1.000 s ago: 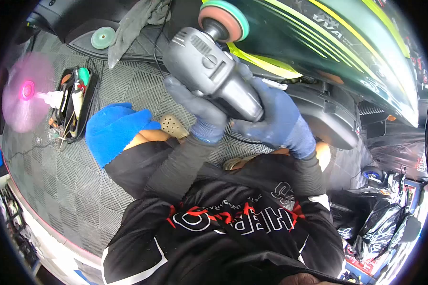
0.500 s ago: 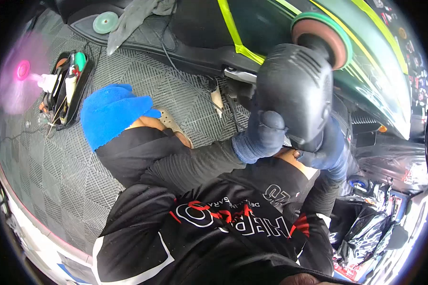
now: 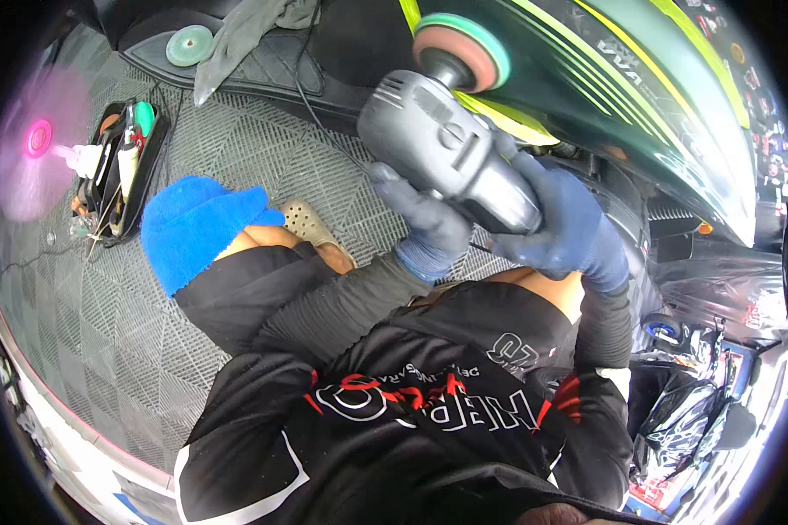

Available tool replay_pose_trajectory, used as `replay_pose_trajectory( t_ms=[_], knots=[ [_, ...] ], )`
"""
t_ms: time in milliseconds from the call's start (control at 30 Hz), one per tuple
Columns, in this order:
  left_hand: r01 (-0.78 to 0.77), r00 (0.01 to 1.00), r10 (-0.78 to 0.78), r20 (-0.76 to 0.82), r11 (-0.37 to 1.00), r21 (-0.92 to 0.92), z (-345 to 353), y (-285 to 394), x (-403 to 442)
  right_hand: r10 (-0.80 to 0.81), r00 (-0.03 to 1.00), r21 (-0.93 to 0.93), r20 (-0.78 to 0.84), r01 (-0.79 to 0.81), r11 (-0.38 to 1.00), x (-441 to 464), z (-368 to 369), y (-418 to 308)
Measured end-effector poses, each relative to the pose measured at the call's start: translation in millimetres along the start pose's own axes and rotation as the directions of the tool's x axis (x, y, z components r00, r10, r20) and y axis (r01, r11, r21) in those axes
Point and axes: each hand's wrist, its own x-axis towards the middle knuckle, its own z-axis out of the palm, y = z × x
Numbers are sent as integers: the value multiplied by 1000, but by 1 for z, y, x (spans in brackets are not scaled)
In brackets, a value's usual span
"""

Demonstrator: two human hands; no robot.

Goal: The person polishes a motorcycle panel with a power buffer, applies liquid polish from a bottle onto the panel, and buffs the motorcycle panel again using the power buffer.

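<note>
A grey and black polisher (image 3: pixel 451 144) is held in front of the green bodywork (image 3: pixel 587 79). Its round pad (image 3: pixel 464 54), salmon with a green face, points up and to the right, close to the panel. My right hand (image 3: pixel 560 214), in a blue glove, wraps round the rear handle. My left hand (image 3: pixel 429 223), gloved too, supports the tool's near left side, fingers stretched along the body. Yellow-green tape (image 3: pixel 521 127) hangs on the bodywork beside the tool. A blue cloth (image 3: pixel 197 229) covers my left knee.
On the black footboard (image 3: pixel 271 70) lie a green pad (image 3: pixel 190 45) and a grey cloth (image 3: pixel 241 44). A cable runs down from there. At left, a pink fan (image 3: pixel 39 138) spins beside a black tool tray (image 3: pixel 136 188). Plastic-wrapped items (image 3: pixel 687 420) stand at right.
The polisher swung right and rose towards the camera half a second ago. Now it is back to the left, tilted as before, somewhat right of its first place. Both hands moved along with it.
</note>
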Motion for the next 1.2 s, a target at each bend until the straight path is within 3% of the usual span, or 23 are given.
replay_pose_trajectory(
  t_ms=[33,67,100,167,200,233,300,333,433,500,567,633,667,733,767,833,900,967,1033,1100,1167,1200],
  knots=[
    [-31,999,30,9,994,104,9,0,-3,-11,1000,4,15,11,1000,-7,-5,4],
    [-9,998,-13,68,946,323,15,6,-5,20,999,-54,38,-18,998,-16,-9,11],
    [81,993,-94,74,985,155,19,-1,-12,20,999,-62,42,-18,998,-25,-12,19],
    [149,969,-184,164,967,205,25,-10,-21,-154,986,-28,-64,153,988,-44,-17,31],
    [210,948,-232,216,970,120,28,-11,-25,-46,999,-22,29,47,999,-51,-28,24],
    [285,927,-268,263,958,-29,27,-14,-27,-43,999,-25,29,44,999,-59,-32,28],
    [251,906,-284,314,958,141,28,-11,-29,17,1000,141,3,-17,990,-71,-34,36],
    [247,911,-322,259,927,283,34,-8,-32,9,996,233,-84,11,972,-71,-31,35],
    [255,915,-325,238,925,283,38,-5,-30,-13,999,292,-38,23,956,-61,-31,37],
    [233,927,-283,247,949,212,19,-17,-29,-33,999,87,-19,34,996,-54,-32,33],
    [240,936,-254,243,967,86,15,-11,-22,68,997,46,35,-70,997,-44,-27,30],
    [174,967,-181,180,983,50,12,-8,-17,64,997,27,41,-65,998,-29,-21,23],
    [177,968,-184,174,983,52,9,-5,-16,25,998,5,50,-25,1000,-20,-19,24],
    [125,992,-119,-37,960,252,7,6,-12,41,997,18,69,-42,999,-9,-13,18],
    [107,993,-114,25,977,183,2,9,-8,44,997,20,66,-45,999,-3,-12,10],
    [117,993,-117,-13,984,137,-2,10,-4,109,990,6,88,-110,994,4,-10,-2],
    [126,992,-121,-47,984,126,-4,5,-7,27,999,-47,37,-26,999,-2,-10,6],
    [127,989,-117,-88,986,110,-7,-2,-11,108,989,-26,104,-106,994,-9,-16,9],
    [138,956,-177,235,975,174,0,-3,-14,66,996,-19,64,-65,998,-27,-17,19],
    [193,953,-217,211,973,129,22,-8,-23,27,999,-9,18,-27,1000,-45,-21,31],
    [225,930,-254,265,965,138,28,-13,-27,-113,993,70,-39,115,991,-60,-26,40],
    [268,908,-289,304,957,109,44,-1,-27,-39,994,216,-97,59,975,-69,-25,37]
  ],
)
